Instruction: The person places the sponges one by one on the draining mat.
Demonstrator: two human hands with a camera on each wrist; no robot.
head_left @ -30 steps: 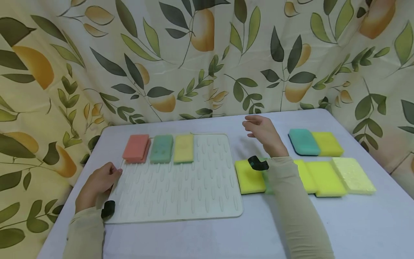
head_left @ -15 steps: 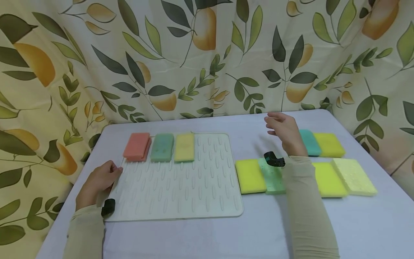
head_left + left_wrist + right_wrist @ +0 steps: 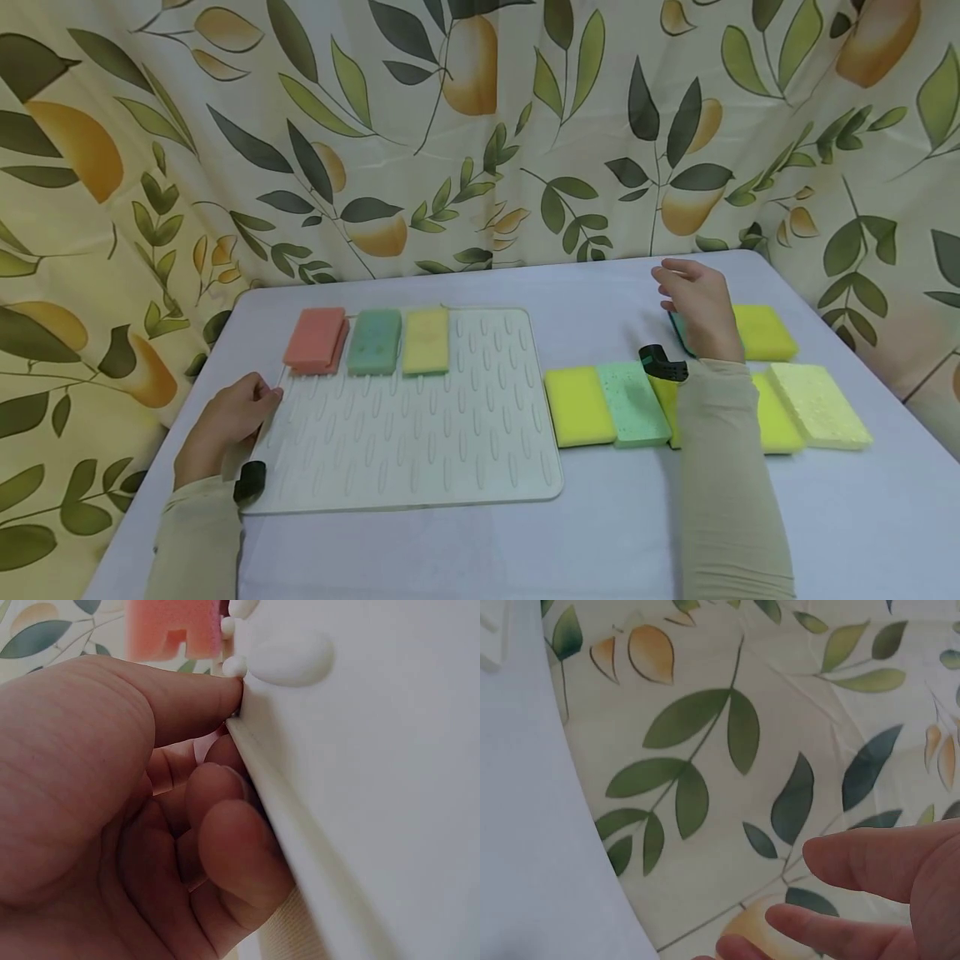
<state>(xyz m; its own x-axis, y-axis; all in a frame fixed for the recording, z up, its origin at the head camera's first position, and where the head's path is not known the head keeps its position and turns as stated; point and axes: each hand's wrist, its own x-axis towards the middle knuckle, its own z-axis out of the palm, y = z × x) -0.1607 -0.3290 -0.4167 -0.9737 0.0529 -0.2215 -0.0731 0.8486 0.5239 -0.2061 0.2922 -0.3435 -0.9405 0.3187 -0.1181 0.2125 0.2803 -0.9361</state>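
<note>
My left hand (image 3: 228,423) pinches the left edge of a white ribbed mat (image 3: 442,442). In the left wrist view its thumb (image 3: 187,701) lies on top of the mat's rim (image 3: 300,825), with curled fingers (image 3: 236,847) beneath. A pink sponge (image 3: 316,340), a green sponge (image 3: 374,342) and a pale yellow sponge (image 3: 426,342) sit in a row along the mat's far side. My right hand (image 3: 701,310) hovers, holding nothing, in front of a teal sponge (image 3: 677,330) that it mostly hides. Its fingers (image 3: 855,862) are apart and relaxed in the right wrist view.
Right of the mat lies a row of sponges: yellow (image 3: 579,407), mint green (image 3: 634,405), more yellow (image 3: 777,418) and pale yellow (image 3: 821,406), partly covered by the right sleeve (image 3: 731,483). Another yellow sponge (image 3: 767,332) lies behind them. A leaf-patterned curtain (image 3: 465,183) surrounds the white table (image 3: 450,550).
My right hand has moved rightward, from beyond the near sponge row to over the teal sponge, uncovering the mint green one. The left hand and the mat have stayed put.
</note>
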